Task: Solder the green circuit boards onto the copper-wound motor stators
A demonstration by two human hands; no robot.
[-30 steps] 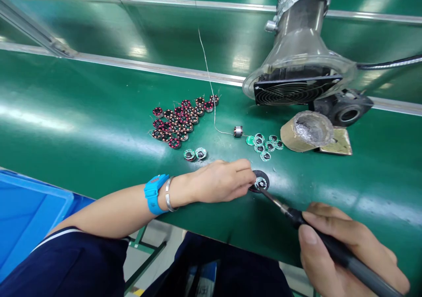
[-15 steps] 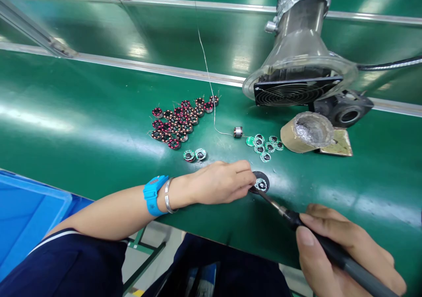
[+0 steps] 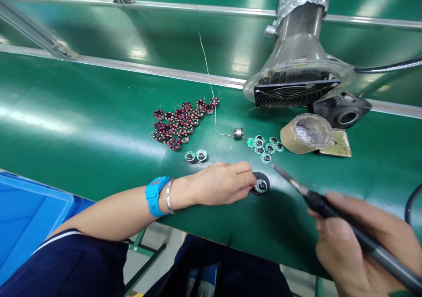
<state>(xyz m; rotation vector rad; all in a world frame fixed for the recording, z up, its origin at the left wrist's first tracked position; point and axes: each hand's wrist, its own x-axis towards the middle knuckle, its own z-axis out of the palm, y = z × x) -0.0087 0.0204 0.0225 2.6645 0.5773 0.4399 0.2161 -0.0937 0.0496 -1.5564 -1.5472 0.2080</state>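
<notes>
My right hand (image 3: pixel 356 240) is wrapped round a soldering iron (image 3: pixel 343 218), whose tip points up and left, apart from the work. My left hand (image 3: pixel 226 182) lies palm down with its fingers pinched at the left edge of a round black holder (image 3: pixel 263 175). In that holder sits a round green circuit board (image 3: pixel 261 186) with a black centre. The fingertips hide what they pinch. Beyond the holder lie several loose round circuit boards (image 3: pixel 265 157). A small silver motor stator (image 3: pixel 238 133) lies on its side, with thin solder wire (image 3: pixel 215 117) reaching it.
Several copper-and-red wound stators (image 3: pixel 176 128) stand grouped at centre left, with two board-topped ones (image 3: pixel 201 155) in front. A fume hood (image 3: pixel 300 73) with a fan grille hangs at right, above a cardboard cup (image 3: pixel 296 134) beside a flat block (image 3: pixel 339 144). A blue bin (image 3: pixel 33 226) is at lower left.
My right hand has drawn the soldering iron off the circuit board, toward the right, and its tip is now clear of the holder. My left hand stays in nearly the same place.
</notes>
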